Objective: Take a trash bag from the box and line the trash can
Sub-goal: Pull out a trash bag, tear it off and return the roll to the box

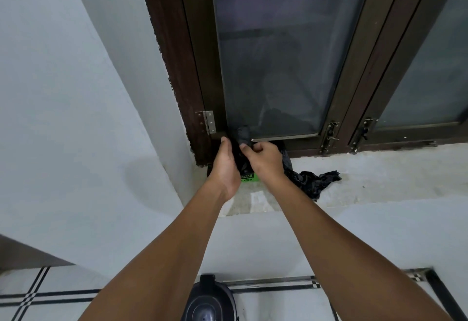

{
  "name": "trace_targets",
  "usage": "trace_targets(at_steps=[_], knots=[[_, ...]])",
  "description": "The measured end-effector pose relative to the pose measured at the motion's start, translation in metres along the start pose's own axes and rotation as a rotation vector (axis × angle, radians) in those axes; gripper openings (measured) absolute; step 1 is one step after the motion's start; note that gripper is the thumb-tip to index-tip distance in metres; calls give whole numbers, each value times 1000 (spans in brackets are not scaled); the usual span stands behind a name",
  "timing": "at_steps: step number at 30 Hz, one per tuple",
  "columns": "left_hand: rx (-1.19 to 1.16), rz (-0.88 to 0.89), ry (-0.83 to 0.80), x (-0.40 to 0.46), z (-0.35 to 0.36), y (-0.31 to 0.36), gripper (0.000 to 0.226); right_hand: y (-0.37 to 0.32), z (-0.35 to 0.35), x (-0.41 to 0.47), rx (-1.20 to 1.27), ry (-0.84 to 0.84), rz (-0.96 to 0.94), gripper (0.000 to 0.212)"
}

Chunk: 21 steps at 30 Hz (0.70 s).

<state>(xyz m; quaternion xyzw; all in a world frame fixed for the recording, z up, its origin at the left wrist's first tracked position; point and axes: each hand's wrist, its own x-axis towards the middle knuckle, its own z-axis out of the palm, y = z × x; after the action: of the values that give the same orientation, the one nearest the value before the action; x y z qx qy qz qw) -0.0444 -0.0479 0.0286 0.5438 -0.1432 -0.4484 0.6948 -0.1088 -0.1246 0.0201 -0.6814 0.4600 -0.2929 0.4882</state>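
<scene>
Black plastic, thin and crumpled, is held between both hands at the far left end of the window ledge; this is taken to be the roll of trash bags, of which a rolled end stands up just above the fingers, against the bottom of the window frame; a loose bag trails from under the right hand and lies spread on the ledge to the right. The box, green and black, is seen only in part, lying on the ledge just below the hands. The step in hand is judged to be the taking of one bag from the roll, with the lining of the can not yet begun; the next move is judged to call for the loose bag to be torn free and its mouth found and opened. The left hand is curled round the black plastic from the left, thumb uppermost; the right hand is closed on it from the right, with the thumb pressed on top; both arms are stretched forward and upward, nearly straight, the wrists close together. The trash can, dark and lidded, stands on the tiled floor below, between the forearms.
</scene>
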Motion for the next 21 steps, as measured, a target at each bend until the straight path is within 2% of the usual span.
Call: trace_targets(at_steps=[3, 7, 12, 14, 17, 19, 21], knots=[[9, 10, -17, -4, 1, 4, 37, -1, -2, 4, 13, 14, -22, 19], [38, 7, 27, 4, -14, 3, 49, 0, -3, 5, 31, -42, -27, 16], [113, -7, 54, 5, -15, 11, 36, 1, -2, -2, -35, -76, -165, 16], [127, -17, 80, 6, -16, 14, 41, 2, -2, -2, -39, -69, -216, 14], [206, -13, 145, 10, -21, 16, 39, 5, -7, 1, 7, -58, -181, 10], [210, -27, 181, 15, -25, 15, 34, 7, -11, 1, -1, -28, -112, 20], [195, -51, 218, 17, -25, 12, 35, 11, -14, 0, -139, 94, -152, 36]])
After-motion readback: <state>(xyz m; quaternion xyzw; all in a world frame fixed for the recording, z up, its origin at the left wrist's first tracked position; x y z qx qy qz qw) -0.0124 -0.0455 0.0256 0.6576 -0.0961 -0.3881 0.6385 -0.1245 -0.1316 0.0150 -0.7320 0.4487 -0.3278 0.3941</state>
